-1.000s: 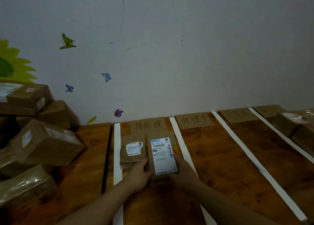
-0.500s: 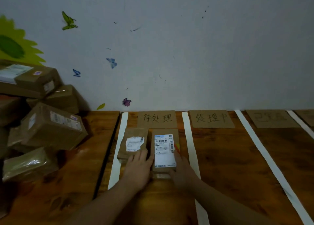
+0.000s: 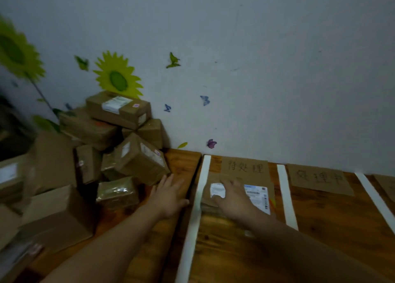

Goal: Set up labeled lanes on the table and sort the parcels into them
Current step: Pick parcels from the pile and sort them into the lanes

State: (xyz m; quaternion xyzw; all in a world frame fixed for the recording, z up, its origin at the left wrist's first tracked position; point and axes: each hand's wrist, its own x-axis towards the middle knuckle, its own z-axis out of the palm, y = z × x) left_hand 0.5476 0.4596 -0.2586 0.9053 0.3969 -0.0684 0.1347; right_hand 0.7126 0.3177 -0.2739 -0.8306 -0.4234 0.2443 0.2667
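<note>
Two flat brown parcels lie side by side in the first lane: one with a small white label (image 3: 217, 189) and one with a large white label (image 3: 259, 198). A handwritten cardboard sign (image 3: 244, 167) heads that lane, and a second sign (image 3: 319, 179) heads the lane to its right. White tape strips (image 3: 199, 188) mark the lane borders on the wooden table (image 3: 342, 229). My right hand (image 3: 233, 199) hovers over the two parcels with fingers spread, holding nothing. My left hand (image 3: 168, 195) stretches out flat toward a tilted brown box (image 3: 139, 158) in the pile at left.
A heap of brown cardboard parcels (image 3: 85, 154) fills the table's left side against the wall. A clear-wrapped packet (image 3: 116, 194) lies at the pile's front. Sunflower and butterfly stickers decorate the wall. More tape strips (image 3: 286, 195) run to the right.
Both hands have let go of the large-label parcel, which now lies in the first lane. My left hand has moved left toward the pile, and the view has swung left.
</note>
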